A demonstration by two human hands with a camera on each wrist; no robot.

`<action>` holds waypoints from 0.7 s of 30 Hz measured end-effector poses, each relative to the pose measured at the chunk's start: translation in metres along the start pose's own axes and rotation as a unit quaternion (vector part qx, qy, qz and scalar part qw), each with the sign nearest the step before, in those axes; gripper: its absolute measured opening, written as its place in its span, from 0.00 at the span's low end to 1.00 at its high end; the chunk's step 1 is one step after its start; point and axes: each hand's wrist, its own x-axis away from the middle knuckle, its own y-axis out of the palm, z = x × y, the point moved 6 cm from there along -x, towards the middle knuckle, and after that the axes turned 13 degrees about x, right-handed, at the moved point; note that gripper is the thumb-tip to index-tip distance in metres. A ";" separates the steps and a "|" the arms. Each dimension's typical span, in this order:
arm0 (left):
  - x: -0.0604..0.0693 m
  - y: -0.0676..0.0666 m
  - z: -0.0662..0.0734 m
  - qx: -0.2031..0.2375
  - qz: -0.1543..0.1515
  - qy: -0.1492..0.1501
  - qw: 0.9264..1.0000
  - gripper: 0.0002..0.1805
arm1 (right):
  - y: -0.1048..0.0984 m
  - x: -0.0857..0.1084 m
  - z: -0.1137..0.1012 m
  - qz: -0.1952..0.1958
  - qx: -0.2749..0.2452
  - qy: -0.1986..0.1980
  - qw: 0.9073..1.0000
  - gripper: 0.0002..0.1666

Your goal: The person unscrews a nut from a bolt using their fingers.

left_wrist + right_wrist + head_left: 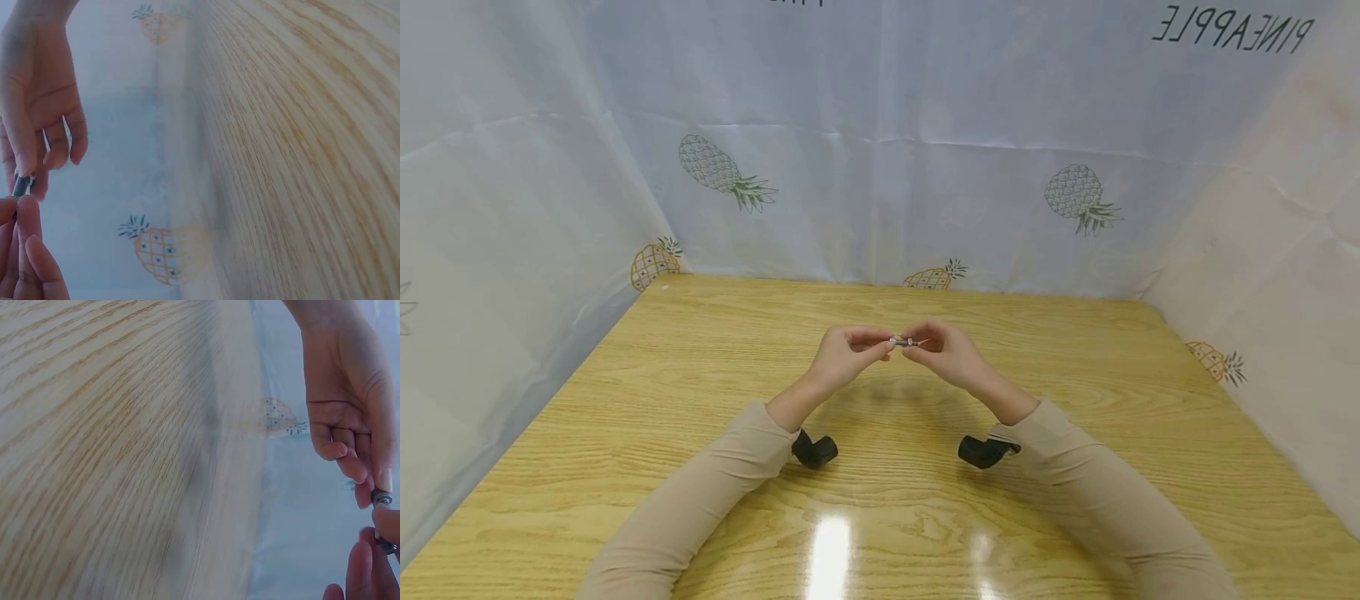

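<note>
A small metal bolt [901,342] is held level between both hands above the table. My left hand [848,357] pinches its left end with thumb and fingers. At the other end, my right hand [946,354] has thumb and fingertips around the bolt, near what looks like a nut [911,342]. In the left wrist view, a threaded stretch of the bolt [22,185] shows between the fingertips of the two hands. The right wrist view shows one rounded end of the bolt [381,497] at the left fingertips; other parts are hidden behind the right thumb.
Below the hands spreads a wood-grain table [895,500]. White curtains [880,208] printed with pineapples hang behind it and along both sides. Dark curved pieces, one by the left cuff [815,450] and one by the right cuff [981,452], stick out under the wrists.
</note>
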 end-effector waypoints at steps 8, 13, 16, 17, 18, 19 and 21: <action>0.001 0.000 0.000 -0.002 -0.004 -0.002 1.000 0.15 | 0.003 0.000 0.001 -0.033 0.004 0.016 0.999 0.23; 0.001 0.000 0.000 -0.003 -0.004 -0.001 1.000 0.15 | 0.004 0.000 0.003 -0.043 0.004 0.026 0.999 0.23; 0.001 0.000 0.000 -0.002 -0.003 -0.001 1.000 0.15 | 0.001 -0.001 0.002 -0.016 0.006 0.010 1.000 0.17; 0.001 0.000 0.000 -0.001 -0.003 0.000 1.000 0.15 | 0.000 -0.001 0.001 -0.007 0.005 0.007 1.000 0.16; 0.001 0.000 0.000 0.000 -0.003 0.000 1.000 0.14 | 0.000 -0.001 0.001 0.001 0.004 0.006 1.000 0.16; 0.001 0.000 0.000 0.001 -0.003 0.000 1.000 0.14 | -0.001 -0.001 0.001 0.007 0.006 0.005 1.000 0.17; 0.001 0.000 0.000 0.001 -0.004 0.002 1.000 0.14 | -0.001 -0.001 0.002 0.010 0.008 0.008 1.000 0.20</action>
